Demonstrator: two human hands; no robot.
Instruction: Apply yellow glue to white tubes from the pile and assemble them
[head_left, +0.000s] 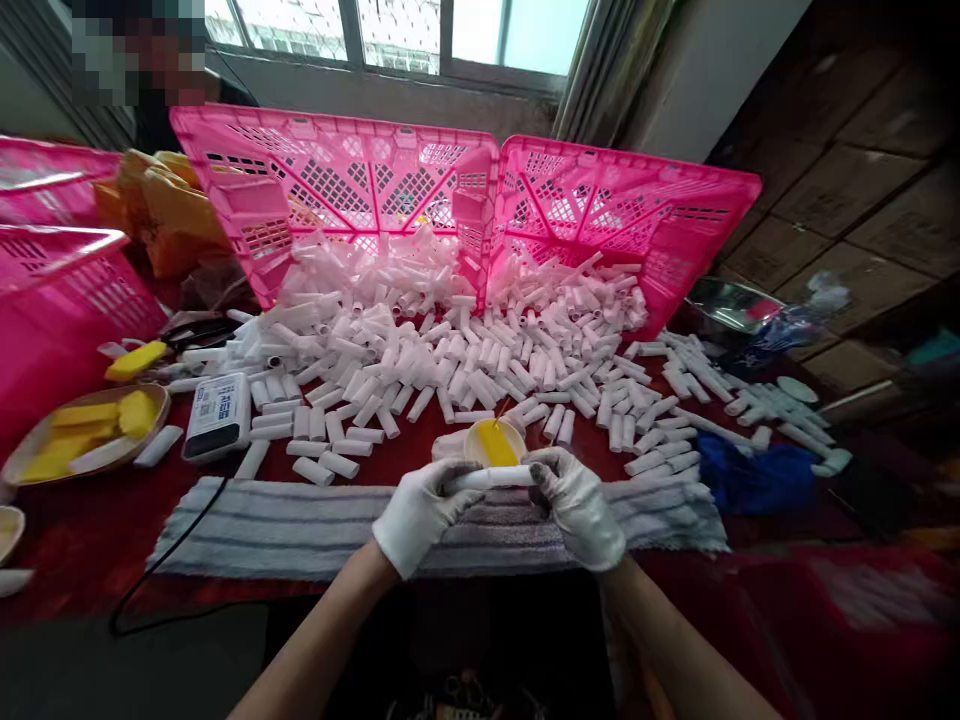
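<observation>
While both gloved hands, left (421, 512) and right (576, 503), clamp one white tube (491, 478), a striped towel (285, 525) lies beneath

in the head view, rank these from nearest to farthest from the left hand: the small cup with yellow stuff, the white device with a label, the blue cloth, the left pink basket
From the left hand:
1. small cup, just ahead, slightly right.
2. white device, left on the table.
3. blue cloth, far right.
The left pink basket, tipped up at the back, looks about as far as the device; too close to call.
</observation>
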